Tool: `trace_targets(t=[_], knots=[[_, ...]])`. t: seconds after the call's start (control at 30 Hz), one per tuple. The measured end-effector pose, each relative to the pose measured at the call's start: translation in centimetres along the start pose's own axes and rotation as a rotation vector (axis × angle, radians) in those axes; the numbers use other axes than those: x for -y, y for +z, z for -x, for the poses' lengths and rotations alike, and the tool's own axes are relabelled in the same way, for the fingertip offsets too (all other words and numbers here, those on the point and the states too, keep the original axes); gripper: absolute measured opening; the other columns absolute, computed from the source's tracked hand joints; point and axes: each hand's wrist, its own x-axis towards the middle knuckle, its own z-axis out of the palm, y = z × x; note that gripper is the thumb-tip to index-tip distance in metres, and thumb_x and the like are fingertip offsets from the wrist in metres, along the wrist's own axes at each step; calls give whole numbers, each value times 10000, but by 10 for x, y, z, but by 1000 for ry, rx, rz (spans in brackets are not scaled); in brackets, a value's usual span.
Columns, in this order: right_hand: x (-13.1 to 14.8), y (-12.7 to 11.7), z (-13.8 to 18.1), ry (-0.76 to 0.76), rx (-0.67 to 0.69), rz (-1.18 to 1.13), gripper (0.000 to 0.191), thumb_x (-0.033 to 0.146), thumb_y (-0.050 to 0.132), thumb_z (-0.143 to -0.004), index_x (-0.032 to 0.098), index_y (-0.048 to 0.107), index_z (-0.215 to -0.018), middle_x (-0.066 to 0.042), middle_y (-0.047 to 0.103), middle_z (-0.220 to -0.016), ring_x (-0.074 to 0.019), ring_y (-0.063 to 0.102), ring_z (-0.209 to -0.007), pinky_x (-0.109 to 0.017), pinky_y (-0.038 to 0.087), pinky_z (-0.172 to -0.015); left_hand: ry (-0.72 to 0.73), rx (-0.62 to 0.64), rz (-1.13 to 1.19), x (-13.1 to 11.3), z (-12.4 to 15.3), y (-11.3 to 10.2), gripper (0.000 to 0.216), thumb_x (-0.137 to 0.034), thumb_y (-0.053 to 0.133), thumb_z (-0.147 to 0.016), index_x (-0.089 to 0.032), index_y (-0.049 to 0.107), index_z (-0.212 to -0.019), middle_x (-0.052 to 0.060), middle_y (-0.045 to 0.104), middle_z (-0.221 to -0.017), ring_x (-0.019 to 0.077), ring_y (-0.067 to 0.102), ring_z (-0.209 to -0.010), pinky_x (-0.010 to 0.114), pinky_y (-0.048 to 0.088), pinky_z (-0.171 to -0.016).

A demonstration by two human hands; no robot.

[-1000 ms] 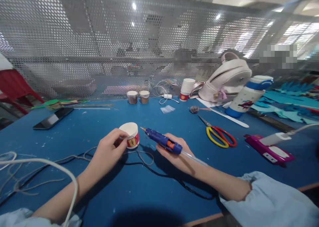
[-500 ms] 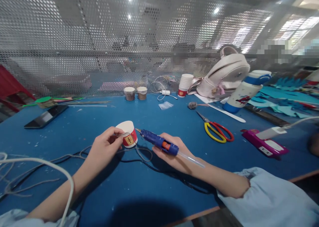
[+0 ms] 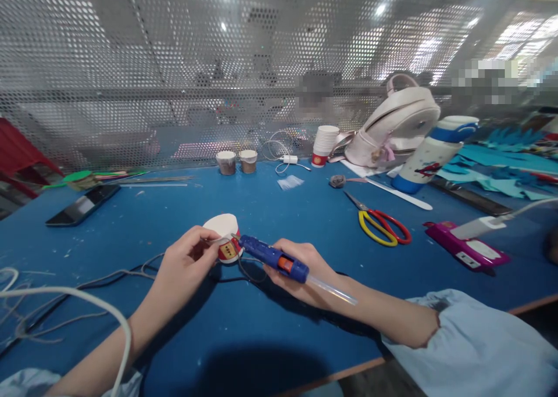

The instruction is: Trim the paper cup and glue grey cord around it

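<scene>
A short paper cup (image 3: pixel 221 225) with a red and gold printed band stands on the blue table, its white side facing up. At the cup's left side my left hand (image 3: pixel 188 261) is closed, thumb and forefinger pinching a thin grey cord (image 3: pixel 244 269) against it. The cord passes along the cup and loops down at its right. My right hand (image 3: pixel 305 272) is wrapped round a blue hot glue gun (image 3: pixel 265 253) with a clear glue stick (image 3: pixel 332 289) sticking out of its back. The gun's nozzle is at the cup's upper right edge, by the cord.
Scissors (image 3: pixel 381 222) and a purple power strip (image 3: pixel 468 249) lie to the right. Farther back are a bottle (image 3: pixel 429 158), a backpack (image 3: pixel 392 132), stacked paper cups (image 3: pixel 324 144) and two small cups (image 3: pixel 248 161). A phone (image 3: pixel 82 205) and a white cable (image 3: pixel 98 304) are at left.
The glue gun has moved slightly left and down, bringing its nozzle from beside the cup to its upper edge. My left hand keeps its pinch, and the cup has shifted slightly.
</scene>
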Motion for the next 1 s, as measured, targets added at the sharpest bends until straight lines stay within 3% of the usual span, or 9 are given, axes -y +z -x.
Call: trace_targets(t=[0.2, 1.0], knots=[[-2, 4, 1, -13, -39, 19, 59, 222, 597, -824, 183, 563, -852, -5, 628, -708, -84, 507, -546, -196, 409, -544, 6, -21, -1, -4, 0, 0, 219, -424, 635, -796, -209, 665, -774, 0, 630, -695, 127, 537, -545, 250, 419, -526], [4, 2, 2, -68, 36, 49, 95, 253, 577, -847, 181, 536, -894, -29, 636, -729, -112, 552, -564, -218, 425, -553, -16, -7, 9, -12, 2, 2, 218, -419, 626, -779, -205, 660, -757, -6, 621, -663, 126, 515, -527, 256, 399, -519]])
